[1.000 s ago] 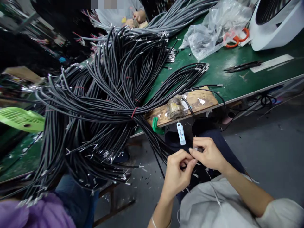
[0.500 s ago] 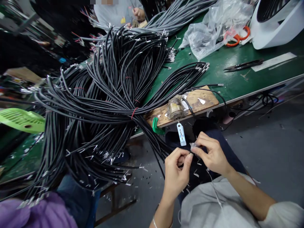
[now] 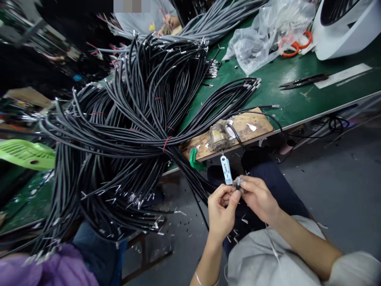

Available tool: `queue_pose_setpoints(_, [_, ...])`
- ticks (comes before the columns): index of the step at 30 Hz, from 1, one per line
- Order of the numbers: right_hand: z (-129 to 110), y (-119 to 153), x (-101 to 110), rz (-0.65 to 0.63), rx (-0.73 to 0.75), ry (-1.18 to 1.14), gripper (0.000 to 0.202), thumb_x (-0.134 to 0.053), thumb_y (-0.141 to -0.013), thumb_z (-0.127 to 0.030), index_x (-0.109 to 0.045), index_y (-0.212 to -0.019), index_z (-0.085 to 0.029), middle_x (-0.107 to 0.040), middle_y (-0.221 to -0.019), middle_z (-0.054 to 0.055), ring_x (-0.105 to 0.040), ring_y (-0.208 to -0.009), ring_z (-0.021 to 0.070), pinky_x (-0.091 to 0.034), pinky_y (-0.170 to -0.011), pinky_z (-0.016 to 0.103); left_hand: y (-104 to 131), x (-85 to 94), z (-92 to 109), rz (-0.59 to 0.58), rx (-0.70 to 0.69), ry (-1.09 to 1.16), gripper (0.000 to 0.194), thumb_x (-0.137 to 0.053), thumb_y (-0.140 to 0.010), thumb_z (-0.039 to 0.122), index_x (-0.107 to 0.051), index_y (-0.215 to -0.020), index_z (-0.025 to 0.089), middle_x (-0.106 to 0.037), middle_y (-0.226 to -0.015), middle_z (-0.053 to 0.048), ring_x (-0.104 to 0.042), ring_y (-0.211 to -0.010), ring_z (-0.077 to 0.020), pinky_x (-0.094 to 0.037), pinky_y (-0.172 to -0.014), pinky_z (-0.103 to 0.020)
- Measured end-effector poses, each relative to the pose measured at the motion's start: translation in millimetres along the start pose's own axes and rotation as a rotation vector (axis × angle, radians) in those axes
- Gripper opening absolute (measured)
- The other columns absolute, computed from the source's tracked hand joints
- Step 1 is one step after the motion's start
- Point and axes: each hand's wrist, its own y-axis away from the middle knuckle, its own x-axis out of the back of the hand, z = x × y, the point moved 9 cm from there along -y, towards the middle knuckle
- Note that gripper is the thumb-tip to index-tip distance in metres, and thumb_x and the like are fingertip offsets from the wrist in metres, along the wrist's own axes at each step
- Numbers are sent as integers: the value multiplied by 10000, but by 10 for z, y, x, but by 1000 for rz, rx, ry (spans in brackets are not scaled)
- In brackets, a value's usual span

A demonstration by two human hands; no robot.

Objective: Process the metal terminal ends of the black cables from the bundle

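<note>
My left hand (image 3: 222,210) pinches a black cable (image 3: 237,186) close to its end, thumb and forefinger pressed together. At that same end, the fingers of my right hand (image 3: 258,197) are closed on the frayed, silvery strands (image 3: 238,180); the exact grip is partly hidden. Just above my fingertips hangs a light-blue plastic piece with a slot and small blade-like metal part (image 3: 226,170), fixed to the shaft of a small grimy motor (image 3: 218,137). The motor sits on a wooden board (image 3: 258,119) at the table edge.
A large heap of bundled black cables (image 3: 143,99) covers the table's left side. A green clamp (image 3: 195,159) grips the board. Farther right are snips (image 3: 303,82), orange-handled scissors (image 3: 294,48) and plastic bags (image 3: 253,43). A person's hands (image 3: 170,23) work across the table; a purple sleeve (image 3: 65,266) is lower left.
My right hand has shifted slightly left and down, its fingers now drawn closer around the cable end. Both hands are nearer the light-blue piece. The view has moved a little.
</note>
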Motion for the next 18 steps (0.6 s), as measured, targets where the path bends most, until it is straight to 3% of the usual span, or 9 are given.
queue_pose_setpoints(3, [-369,44,19,-10,307,449,69,-646,-790,-202,-667,-731,-174,-545,-683,4,-471,-644,132,-374,-590,266,13,25,116,7,-55,-144,223,-626,-845,321,-614,-713,142,-464,-658,23,-381,-520,-63,-296,-471,-191])
queue_pose_setpoints(6, [-532,78,-42,-39,425,752,97,-608,-796,-158,-603,-700,-169,-508,-671,-10,-452,-616,118,-358,-568,253,21,5,268,-10,-143,-336,197,-628,-841,265,-621,-690,138,-474,-638,19,-382,-528,-75,-285,-479,-206])
queue_pose_setpoints(10, [-478,21,-48,-29,385,975,230,-556,-771,-130,-471,-562,-172,-444,-596,-33,-413,-550,95,-314,-526,241,8,-148,364,-171,-216,-551,178,-618,-827,175,-603,-652,146,-472,-610,20,-408,-549,-90,-303,-520,-218])
queue_pose_setpoints(13, [-379,-83,74,22,282,1010,317,-580,-764,-183,-422,-489,-176,-390,-502,-51,-358,-488,83,-267,-485,241,24,-245,343,-286,-236,-621,170,-616,-814,147,-590,-646,151,-474,-621,18,-416,-553,-93,-300,-526,-222])
queue_pose_setpoints(16, [-483,-143,334,207,245,889,314,-595,-818,-342,-544,-563,-167,-436,-508,-42,-381,-495,95,-283,-479,239,37,-184,294,-227,-212,-606,158,-612,-830,183,-611,-674,152,-487,-619,15,-424,-554,-98,-306,-526,-222])
queue_pose_setpoints(18, [-545,-147,400,206,223,779,303,-581,-844,-413,-636,-686,-160,-515,-575,-19,-428,-539,111,-326,-501,238,38,-68,261,-108,-177,-563,175,-609,-843,224,-617,-684,150,-485,-608,18,-414,-543,-96,-303,-517,-220])
